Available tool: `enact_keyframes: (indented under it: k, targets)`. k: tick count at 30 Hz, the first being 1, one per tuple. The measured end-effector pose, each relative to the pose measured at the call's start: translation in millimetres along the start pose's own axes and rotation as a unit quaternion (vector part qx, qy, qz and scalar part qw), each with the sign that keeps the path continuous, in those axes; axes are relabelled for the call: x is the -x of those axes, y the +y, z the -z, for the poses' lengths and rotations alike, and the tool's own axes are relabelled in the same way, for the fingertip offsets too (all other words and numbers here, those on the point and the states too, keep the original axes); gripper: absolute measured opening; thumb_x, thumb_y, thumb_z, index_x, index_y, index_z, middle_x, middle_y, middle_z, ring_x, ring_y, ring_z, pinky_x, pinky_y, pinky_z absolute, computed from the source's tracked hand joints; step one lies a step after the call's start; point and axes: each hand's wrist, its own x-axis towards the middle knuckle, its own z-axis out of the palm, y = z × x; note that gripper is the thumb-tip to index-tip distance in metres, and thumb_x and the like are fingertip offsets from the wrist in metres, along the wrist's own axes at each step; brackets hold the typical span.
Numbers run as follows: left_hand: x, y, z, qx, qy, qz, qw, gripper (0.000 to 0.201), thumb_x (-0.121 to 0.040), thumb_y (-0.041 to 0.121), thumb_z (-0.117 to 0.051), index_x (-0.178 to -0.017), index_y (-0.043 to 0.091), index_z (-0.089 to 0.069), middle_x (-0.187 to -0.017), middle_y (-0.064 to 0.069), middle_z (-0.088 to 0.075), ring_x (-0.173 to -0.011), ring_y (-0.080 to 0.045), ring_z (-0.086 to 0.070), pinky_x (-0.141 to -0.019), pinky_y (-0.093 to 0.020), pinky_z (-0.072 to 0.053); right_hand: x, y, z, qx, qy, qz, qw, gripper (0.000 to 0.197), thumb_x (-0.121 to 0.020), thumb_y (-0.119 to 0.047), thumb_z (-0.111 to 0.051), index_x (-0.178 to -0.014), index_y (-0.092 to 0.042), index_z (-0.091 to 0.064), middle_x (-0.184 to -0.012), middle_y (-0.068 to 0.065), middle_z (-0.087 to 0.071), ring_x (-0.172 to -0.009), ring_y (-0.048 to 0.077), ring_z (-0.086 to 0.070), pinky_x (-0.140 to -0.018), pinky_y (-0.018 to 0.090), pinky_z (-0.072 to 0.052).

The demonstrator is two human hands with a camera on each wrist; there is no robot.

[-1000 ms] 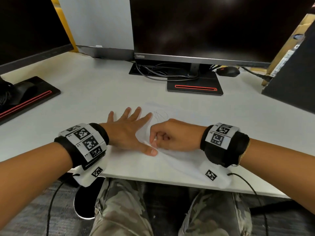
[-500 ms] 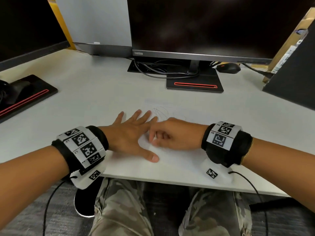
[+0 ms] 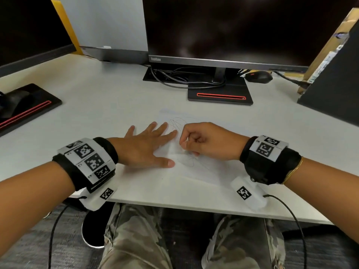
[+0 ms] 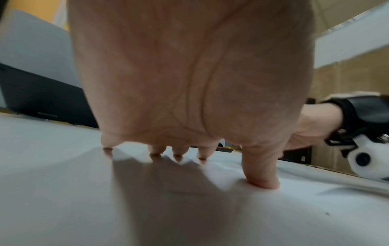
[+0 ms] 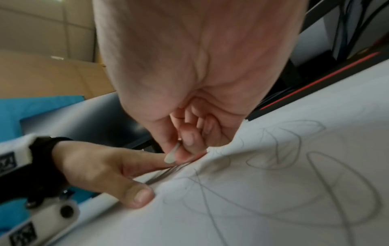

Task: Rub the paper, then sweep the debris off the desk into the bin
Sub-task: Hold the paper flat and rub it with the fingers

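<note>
A white sheet of paper (image 3: 196, 167) (image 5: 284, 191) with grey pencil scribbles lies on the white desk (image 3: 108, 105) near its front edge. My left hand (image 3: 147, 146) (image 4: 189, 83) lies flat on the paper's left part, fingers spread, thumb (image 4: 261, 176) pressing it down. My right hand (image 3: 202, 140) (image 5: 189, 93) is curled just to the right of it, pinching a small white eraser (image 5: 171, 154) whose tip meets the paper, which wrinkles there. In the head view the eraser is hidden inside the fist. No bin is visible.
A dark monitor (image 3: 233, 30) stands behind on a black base with a red stripe (image 3: 220, 95); cables and a black mouse (image 3: 259, 77) lie beside it. A second monitor's base (image 3: 29, 107) is at the left, a black panel (image 3: 334, 78) at the right. My knees (image 3: 136, 239) are under the desk edge.
Both hands have shifted slightly away from me along the paper, and the right hand's curled fingers moved with the eraser. The left hand stays flat on the sheet.
</note>
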Motion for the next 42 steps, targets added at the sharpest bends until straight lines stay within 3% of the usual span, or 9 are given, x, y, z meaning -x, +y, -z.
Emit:
enact_keyframes:
  k: [5,11,17,22,25,29,32,36,42]
  targets:
    - [-4.0,-3.0,-6.4,0.011,0.011,-0.006,1.0,0.105,-0.082,0.092,-0.045,-0.157,0.058,0.02,-0.167,0.021,0.034,-0.153,-0.009,0.037,-0.124,-0.061,0.02,-5.0,-3.0,-13.6,0.041,-0.026,0.013,0.999,0.006,-0.106,-0.022,-0.063,-0.108,-0.022,-0.068,-0.074,-0.009,-0.068,-0.067,0.005,-0.061,-0.075,0.032,-0.055]
    - [-6.8,-2.6,-7.5,0.013,0.018,0.002,1.0,0.107,-0.077,0.095,-0.047,-0.156,0.062,0.017,-0.167,0.021,0.033,-0.154,-0.009,0.036,-0.123,-0.064,0.02,-14.1,-8.6,-18.5,0.109,-0.051,0.029,0.992,0.008,-0.106,-0.021,-0.062,-0.11,-0.018,-0.068,-0.071,-0.003,-0.062,-0.062,0.002,-0.054,-0.062,0.016,-0.04]
    - [-6.4,-1.1,-6.3,0.004,0.019,0.013,1.0,0.108,-0.077,0.095,-0.047,-0.156,0.061,0.018,-0.168,0.021,0.033,-0.155,-0.009,0.034,-0.123,-0.065,0.019,-21.6,-5.7,-9.5,0.144,-0.025,0.023,0.989,0.007,-0.104,-0.023,-0.063,-0.106,-0.021,-0.069,-0.072,-0.003,-0.066,-0.065,0.006,-0.056,-0.066,0.024,-0.047]
    - [-4.7,0.4,-6.2,0.001,0.021,0.015,1.0,0.109,-0.076,0.096,-0.047,-0.155,0.061,0.02,-0.169,0.019,0.031,-0.156,-0.01,0.033,-0.123,-0.065,0.019,-19.4,-7.0,-12.0,0.145,-0.055,0.033,0.987,0.007,-0.104,-0.02,-0.063,-0.106,-0.019,-0.07,-0.07,-0.008,-0.064,-0.064,0.003,-0.058,-0.064,0.017,-0.045]
    - [-3.5,2.2,-5.1,-0.007,0.018,0.019,1.0,0.107,-0.078,0.095,-0.046,-0.153,0.062,0.024,-0.169,0.019,0.031,-0.156,-0.01,0.032,-0.123,-0.065,0.018,-23.7,-1.4,-5.7,0.153,0.015,0.019,0.988,0.007,-0.104,-0.02,-0.062,-0.105,-0.019,-0.069,-0.071,-0.001,-0.067,-0.064,0.009,-0.057,-0.067,0.033,-0.053]
    - [-2.6,2.7,-5.9,0.005,0.023,0.018,1.0,0.109,-0.077,0.093,-0.049,-0.157,0.06,0.016,-0.169,0.019,0.03,-0.156,-0.01,0.032,-0.123,-0.065,0.018,-17.9,-10.5,-16.1,0.146,-0.064,0.043,0.986,0.008,-0.105,-0.02,-0.063,-0.108,-0.017,-0.07,-0.073,-0.011,-0.062,-0.066,0.0,-0.058,-0.064,0.015,-0.043]
    - [-2.4,4.2,-5.2,-0.006,0.018,0.021,1.0,0.107,-0.078,0.094,-0.047,-0.154,0.061,0.021,-0.168,0.019,0.032,-0.156,-0.009,0.032,-0.123,-0.065,0.018,-22.8,-5.7,-8.7,0.173,0.009,0.032,0.984,0.01,-0.105,-0.018,-0.058,-0.109,-0.016,-0.068,-0.073,-0.003,-0.068,-0.064,0.005,-0.057,-0.065,0.024,-0.042]
    - [-0.8,2.5,-7.1,0.013,0.025,0.018,0.999,0.106,-0.078,0.093,-0.05,-0.157,0.061,0.013,-0.169,0.02,0.03,-0.156,-0.009,0.032,-0.123,-0.065,0.019,-17.3,-14.6,-19.6,0.151,-0.058,0.051,0.985,0.008,-0.106,-0.018,-0.061,-0.107,-0.016,-0.069,-0.068,-0.011,-0.059,-0.063,0.002,-0.056,-0.062,0.015,-0.04]
    - [0.4,2.9,-6.8,0.011,0.021,0.015,1.0,0.105,-0.078,0.093,-0.049,-0.158,0.06,0.012,-0.169,0.02,0.031,-0.155,-0.009,0.033,-0.123,-0.065,0.019,-19.1,-10.9,-18.8,0.149,-0.037,0.041,0.987,0.008,-0.105,-0.019,-0.06,-0.107,-0.019,-0.068,-0.068,-0.011,-0.063,-0.064,0.004,-0.058,-0.062,0.016,-0.041]
